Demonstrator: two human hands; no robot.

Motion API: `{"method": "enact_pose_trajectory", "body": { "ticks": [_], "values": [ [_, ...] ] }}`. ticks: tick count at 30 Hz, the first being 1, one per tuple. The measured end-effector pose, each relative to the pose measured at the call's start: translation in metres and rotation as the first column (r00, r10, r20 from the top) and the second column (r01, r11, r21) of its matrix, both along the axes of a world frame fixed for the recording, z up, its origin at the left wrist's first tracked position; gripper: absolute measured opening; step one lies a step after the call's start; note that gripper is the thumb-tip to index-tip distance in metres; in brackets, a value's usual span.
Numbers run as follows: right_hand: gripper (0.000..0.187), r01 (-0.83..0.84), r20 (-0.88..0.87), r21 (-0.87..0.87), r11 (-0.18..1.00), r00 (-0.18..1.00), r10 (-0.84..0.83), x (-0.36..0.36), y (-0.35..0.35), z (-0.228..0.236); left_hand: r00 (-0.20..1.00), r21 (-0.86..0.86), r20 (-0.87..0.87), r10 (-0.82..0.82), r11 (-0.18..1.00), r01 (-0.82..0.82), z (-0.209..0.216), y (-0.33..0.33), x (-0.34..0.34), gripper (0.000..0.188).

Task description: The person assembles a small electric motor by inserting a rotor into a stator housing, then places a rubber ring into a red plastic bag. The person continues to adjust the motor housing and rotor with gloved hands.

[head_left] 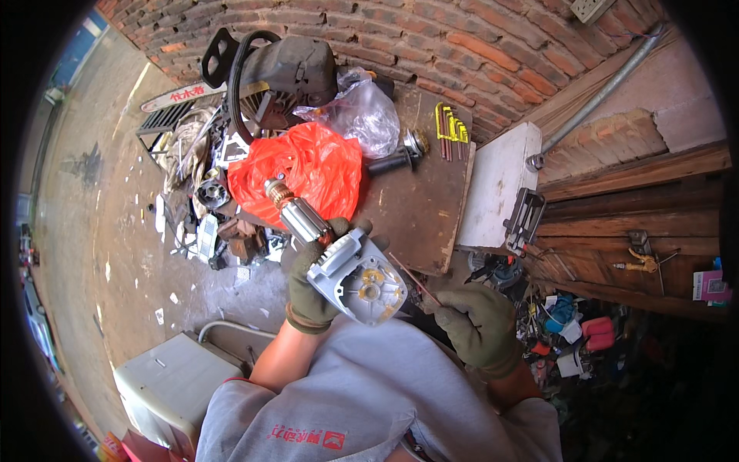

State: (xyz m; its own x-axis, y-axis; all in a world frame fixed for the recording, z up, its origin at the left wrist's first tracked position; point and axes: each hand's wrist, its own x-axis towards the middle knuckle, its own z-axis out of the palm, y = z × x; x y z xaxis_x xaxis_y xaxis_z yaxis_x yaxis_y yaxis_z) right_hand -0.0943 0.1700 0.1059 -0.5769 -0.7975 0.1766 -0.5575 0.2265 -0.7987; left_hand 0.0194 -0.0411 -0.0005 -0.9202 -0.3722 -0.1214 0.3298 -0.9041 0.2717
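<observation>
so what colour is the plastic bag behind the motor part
Bright orange-red plastic bag, clearest in the head view.

1. The motor armature (295,212) is a steel cylinder with copper windings at its far end. It is tilted, far end up and to the left, in front of the red plastic bag (304,165), and its near end goes into the gear housing.
2. The gear housing (356,275) is a pale grey cast-metal piece with a round bore and yellowish patches on its open face. It sits just below the red plastic bag, open face towards the camera.
3. The thin rod (414,279) is slim and reddish. It slants below and right of the red plastic bag, its upper tip near the gear housing.
</observation>
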Motion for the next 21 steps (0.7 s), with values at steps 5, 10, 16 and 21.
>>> {"method": "enact_pose_trajectory", "body": {
  "ticks": [5,10,16,21],
  "values": [
    [0.021,-0.023,-0.041,0.039,0.999,0.999,0.024,0.0032,-0.0023,0.0019,0.999,0.022,0.015,-0.036,0.999,0.036,0.0013,-0.0001,0.0019,0.050],
    [0.032,-0.012,-0.215,0.040,0.999,0.976,0.020,0.0098,-0.0038,0.0000,0.999,-0.024,-0.019,-0.033,0.999,0.033,-0.0001,0.0018,-0.0015,0.051],
    [0.032,-0.040,-0.273,0.077,0.996,0.960,0.060,0.0094,-0.0063,0.0006,1.000,-0.053,0.000,-0.016,0.998,0.016,0.0012,0.0057,-0.0018,0.054],
    [0.033,-0.058,-0.264,0.090,0.994,0.961,0.080,0.0082,-0.0067,0.0020,0.997,-0.010,-0.006,-0.075,0.997,0.075,0.0049,0.0071,0.0000,0.051]
  ]
}}
